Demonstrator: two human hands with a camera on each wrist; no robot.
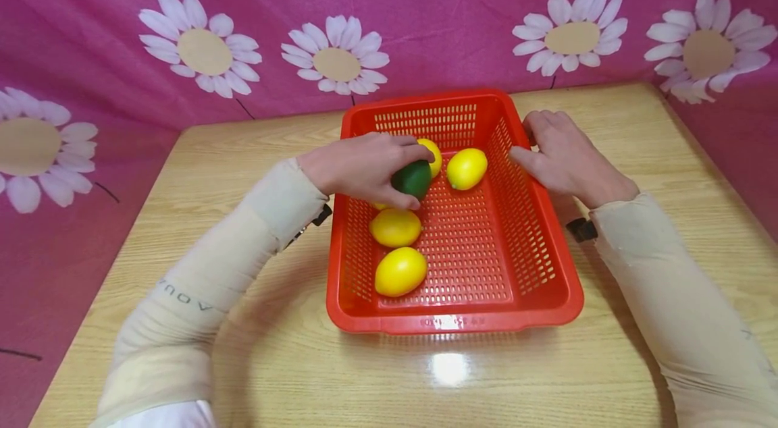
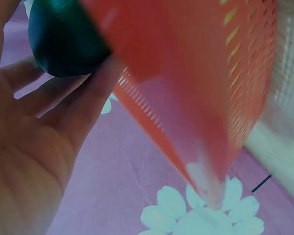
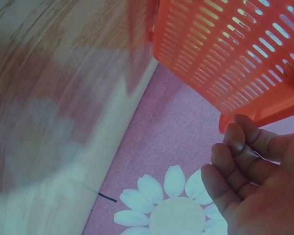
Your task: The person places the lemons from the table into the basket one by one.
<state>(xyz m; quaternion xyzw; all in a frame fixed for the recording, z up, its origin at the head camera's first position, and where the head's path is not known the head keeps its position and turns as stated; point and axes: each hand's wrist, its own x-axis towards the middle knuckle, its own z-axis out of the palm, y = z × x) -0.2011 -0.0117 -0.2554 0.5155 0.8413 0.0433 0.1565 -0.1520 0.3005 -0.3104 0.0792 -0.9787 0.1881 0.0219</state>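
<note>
My left hand (image 1: 379, 165) is over the left side of a red plastic basket (image 1: 456, 323), gripping a dark green rounded fruit (image 1: 413, 179) between thumb and fingers. In the left wrist view the green fruit (image 2: 63, 39) lies against the fingers, close to the basket's rim. My right hand (image 1: 562, 158) holds the basket's right rim, thumb on the inner side and fingers outside. The right wrist view shows those fingers (image 3: 225, 178) bent at the rim. Inside the basket lie several yellow lemons (image 1: 401, 271), one of them (image 1: 467, 169) apart toward the back; another is mostly hidden under the left hand.
The basket stands on a light wooden table (image 1: 292, 367). Behind and beside the table hangs a pink cloth (image 1: 437, 16) printed with large white daisies. Slotted walls enclose the basket on all sides.
</note>
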